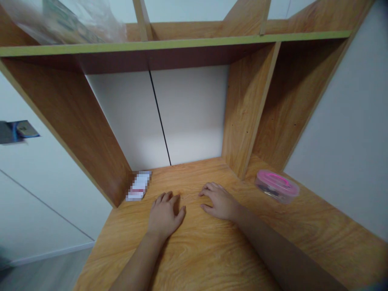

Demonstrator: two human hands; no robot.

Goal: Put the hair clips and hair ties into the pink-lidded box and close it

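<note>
Desk [200, 258] under left hand [166, 214], right hand [218, 201]

Desk: a wood-grain desk [197, 250] is set against the wall.
Shelf: a green-edged wooden shelf [169, 47] is carried above it.
Back: a white panel [188, 113] is split by a black seam.
Floor: grey flooring [45, 270] is edged by a white skirting board [51, 254].

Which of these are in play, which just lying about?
In play: left hand and right hand, flat on the desk, holding nothing; blurred packet nearest the left; pink-lidded box nearest the right.
Lying about: shelf, plastic bag.
</note>
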